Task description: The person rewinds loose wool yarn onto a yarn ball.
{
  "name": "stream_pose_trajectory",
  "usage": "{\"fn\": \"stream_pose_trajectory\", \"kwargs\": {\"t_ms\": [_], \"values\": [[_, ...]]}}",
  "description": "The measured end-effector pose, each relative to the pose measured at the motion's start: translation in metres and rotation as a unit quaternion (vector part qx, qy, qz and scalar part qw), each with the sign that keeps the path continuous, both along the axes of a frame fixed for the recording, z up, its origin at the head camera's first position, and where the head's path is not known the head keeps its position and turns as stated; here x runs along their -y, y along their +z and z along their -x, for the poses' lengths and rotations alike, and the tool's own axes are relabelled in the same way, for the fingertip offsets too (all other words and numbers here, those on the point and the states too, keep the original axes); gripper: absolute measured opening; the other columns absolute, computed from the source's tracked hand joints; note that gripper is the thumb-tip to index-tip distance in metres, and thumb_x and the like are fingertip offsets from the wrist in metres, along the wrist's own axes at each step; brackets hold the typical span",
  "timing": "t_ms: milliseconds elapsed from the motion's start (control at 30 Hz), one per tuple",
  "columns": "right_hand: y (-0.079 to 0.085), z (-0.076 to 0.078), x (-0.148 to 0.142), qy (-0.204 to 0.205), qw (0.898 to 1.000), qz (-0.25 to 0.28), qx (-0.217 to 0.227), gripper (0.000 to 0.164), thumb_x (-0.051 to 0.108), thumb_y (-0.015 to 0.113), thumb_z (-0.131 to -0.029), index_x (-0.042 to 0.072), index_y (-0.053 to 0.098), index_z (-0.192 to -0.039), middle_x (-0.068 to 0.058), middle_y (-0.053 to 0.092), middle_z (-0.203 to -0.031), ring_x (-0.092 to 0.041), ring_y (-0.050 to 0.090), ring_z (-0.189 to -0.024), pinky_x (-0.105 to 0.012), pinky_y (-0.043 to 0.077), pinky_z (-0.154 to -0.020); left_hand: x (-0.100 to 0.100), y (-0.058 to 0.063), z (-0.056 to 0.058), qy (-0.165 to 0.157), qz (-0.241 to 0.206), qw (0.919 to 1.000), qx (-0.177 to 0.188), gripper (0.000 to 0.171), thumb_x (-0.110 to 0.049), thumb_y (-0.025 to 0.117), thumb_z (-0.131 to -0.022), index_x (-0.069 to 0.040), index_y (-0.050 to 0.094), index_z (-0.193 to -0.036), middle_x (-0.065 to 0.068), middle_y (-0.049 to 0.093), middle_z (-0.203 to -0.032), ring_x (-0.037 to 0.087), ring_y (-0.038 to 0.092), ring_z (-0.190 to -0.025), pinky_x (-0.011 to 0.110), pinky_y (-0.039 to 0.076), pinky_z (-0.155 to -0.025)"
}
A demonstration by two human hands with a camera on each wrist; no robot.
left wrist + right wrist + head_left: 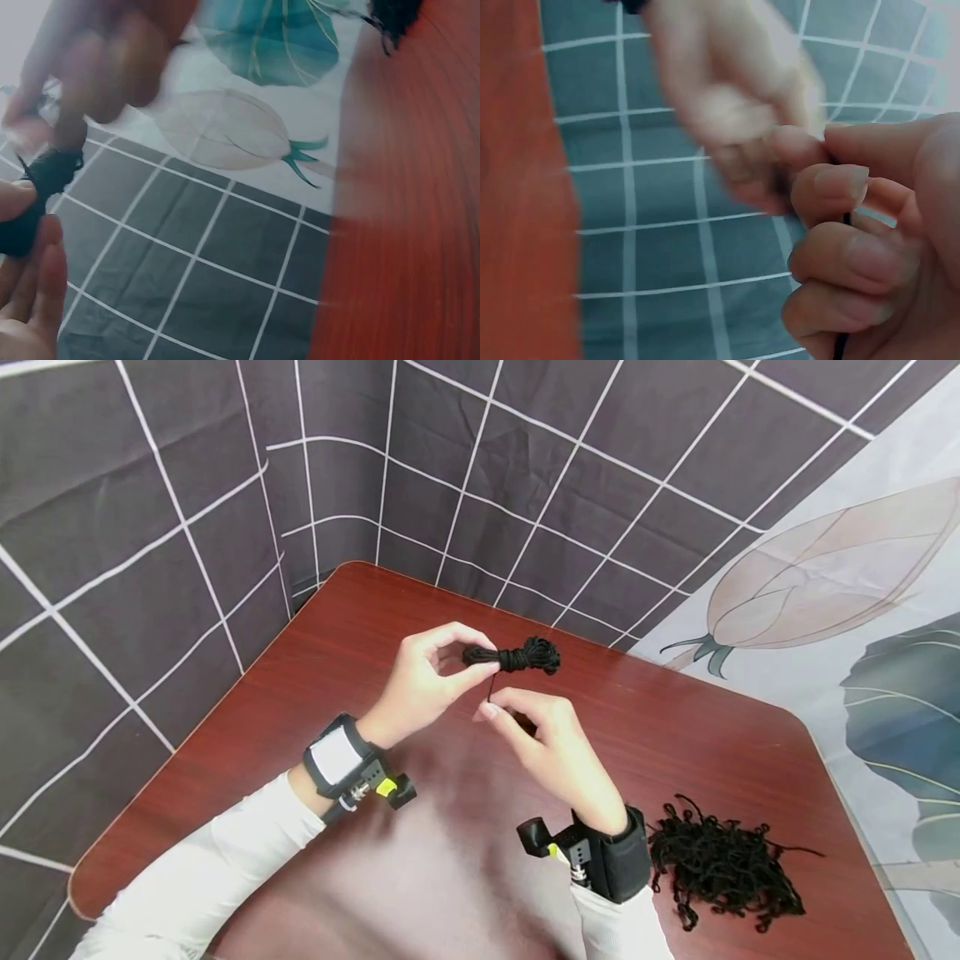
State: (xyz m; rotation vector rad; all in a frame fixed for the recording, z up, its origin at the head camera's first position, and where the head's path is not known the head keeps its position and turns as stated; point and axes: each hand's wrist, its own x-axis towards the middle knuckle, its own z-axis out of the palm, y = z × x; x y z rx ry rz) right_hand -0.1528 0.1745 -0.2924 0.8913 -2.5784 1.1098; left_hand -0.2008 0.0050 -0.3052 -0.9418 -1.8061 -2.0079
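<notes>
My left hand (431, 681) pinches a small bundle of black cord (528, 655) between thumb and fingers, above the table. The bundle is wrapped round its middle, with loops fanning out at its right end. From it a thin strand (491, 687) runs down to my right hand (551, 739), which pinches it between thumb and fingertips. In the right wrist view the strand (841, 345) passes through the curled fingers and comes out below them. The left wrist view has the dark bundle (21, 225) between the left thumb and fingers, with the right hand blurred above.
A loose heap of black cords (723, 864) lies on the red-brown table (705, 727) at the right, beside my right wrist. A dark grid-patterned cloth (465, 468) hangs along the left and back edges. A white floral cloth (810, 635) hangs at the right.
</notes>
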Motion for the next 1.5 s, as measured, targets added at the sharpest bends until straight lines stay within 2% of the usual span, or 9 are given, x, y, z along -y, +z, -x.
{"fn": "stream_pose_trajectory", "kwargs": {"t_ms": [100, 233, 500, 633, 800, 933, 1100, 1300, 1500], "values": [[0.019, -0.007, -0.002, -0.018, 0.999, -0.023, -0.041, 0.017, 0.025, 0.058, -0.091, 0.013, 0.069, -0.084, 0.007, 0.064, -0.076, -0.003, 0.048, -0.064, -0.025, 0.044, -0.055, 0.001, 0.001, -0.006, -0.010, 0.042, 0.9990, -0.005, 0.018, 0.006, 0.070, -0.075, 0.009, 0.064, -0.092, 0.019, 0.065, -0.085, 0.018, 0.061, -0.075, 0.039, 0.058, -0.073], [0.041, -0.001, -0.011, -0.033, 0.998, -0.011, -0.050, 0.015, 0.024, 0.062, -0.088, 0.015, 0.069, -0.079, 0.006, 0.063, -0.068, -0.004, 0.047, -0.054, -0.021, 0.040, -0.048, 0.005, 0.000, -0.011, -0.075, 0.073, 0.9945, 0.002, 0.016, 0.007, 0.070, -0.075, 0.007, 0.065, -0.091, 0.016, 0.066, -0.085, 0.016, 0.060, -0.078, 0.040, 0.057, -0.075], [0.035, 0.023, -0.024, 0.002, 0.992, 0.092, 0.081, 0.012, 0.014, 0.060, -0.090, 0.006, 0.068, -0.087, -0.002, 0.061, -0.072, -0.015, 0.045, -0.060, -0.023, 0.039, -0.052, 0.006, -0.013, -0.010, -0.176, 0.043, 0.9823, 0.047, 0.020, -0.001, 0.071, -0.076, -0.001, 0.066, -0.095, 0.010, 0.064, -0.090, 0.021, 0.062, -0.079, 0.033, 0.057, -0.078], [0.011, 0.022, -0.017, 0.028, 0.983, 0.122, 0.134, 0.017, 0.007, 0.052, -0.092, -0.004, 0.064, -0.089, -0.008, 0.059, -0.075, -0.019, 0.050, -0.068, -0.023, 0.044, -0.059, 0.003, -0.018, -0.009, -0.159, 0.001, 0.9863, 0.044, 0.022, -0.002, 0.072, -0.076, 0.001, 0.064, -0.096, 0.013, 0.064, -0.091, 0.025, 0.063, -0.081, 0.034, 0.058, -0.077], [-0.019, 0.016, -0.008, 0.016, 0.980, 0.100, 0.174, 0.020, 0.012, 0.049, -0.095, 0.000, 0.065, -0.095, -0.008, 0.061, -0.080, -0.014, 0.053, -0.075, -0.026, 0.048, -0.071, 0.003, -0.016, -0.005, -0.075, -0.026, 0.9962, 0.036, 0.021, 0.002, 0.071, -0.075, 0.004, 0.063, -0.095, 0.016, 0.063, -0.088, 0.025, 0.062, -0.072, 0.027, 0.059, -0.068], [-0.023, 0.008, -0.001, 0.033, 0.993, 0.037, 0.103, 0.023, 0.023, 0.050, -0.096, 0.010, 0.068, -0.091, -0.001, 0.065, -0.081, -0.011, 0.053, -0.074, -0.031, 0.049, -0.069, 0.006, -0.007, -0.007, 0.005, 0.007, 0.9996, 0.027, 0.019, 0.004, 0.070, -0.076, 0.005, 0.063, -0.093, 0.017, 0.065, -0.087, 0.020, 0.064, -0.073, 0.035, 0.059, -0.070], [0.005, -0.007, 0.004, 0.030, 0.999, -0.026, 0.006, 0.018, 0.025, 0.055, -0.093, 0.015, 0.068, -0.086, 0.006, 0.064, -0.076, -0.005, 0.050, -0.066, -0.026, 0.046, -0.059, 0.009, 0.002, -0.014, 0.050, 0.059, 0.9970, 0.005, 0.018, 0.004, 0.071, -0.075, 0.007, 0.064, -0.092, 0.019, 0.066, -0.085, 0.021, 0.065, -0.075, 0.044, 0.059, -0.071], [0.038, 0.001, -0.002, 0.018, 0.999, -0.014, -0.031, 0.012, 0.022, 0.064, -0.087, 0.013, 0.069, -0.080, 0.005, 0.061, -0.070, -0.005, 0.048, -0.059, -0.022, 0.042, -0.051, 0.009, 0.004, -0.019, -0.003, 0.089, 0.9960, -0.001, 0.018, 0.001, 0.073, -0.074, 0.006, 0.068, -0.091, 0.016, 0.066, -0.085, 0.015, 0.063, -0.073, 0.039, 0.059, -0.071], [0.045, 0.027, -0.023, 0.003, 0.998, 0.040, 0.053, 0.010, 0.025, 0.065, -0.086, 0.018, 0.070, -0.083, 0.002, 0.064, -0.072, -0.012, 0.049, -0.058, -0.023, 0.042, -0.051, 0.010, 0.004, -0.023, -0.114, 0.066, 0.9902, 0.048, 0.019, 0.006, 0.070, -0.074, 0.007, 0.067, -0.092, 0.017, 0.066, -0.087, 0.019, 0.063, -0.074, 0.044, 0.057, -0.075]]}}
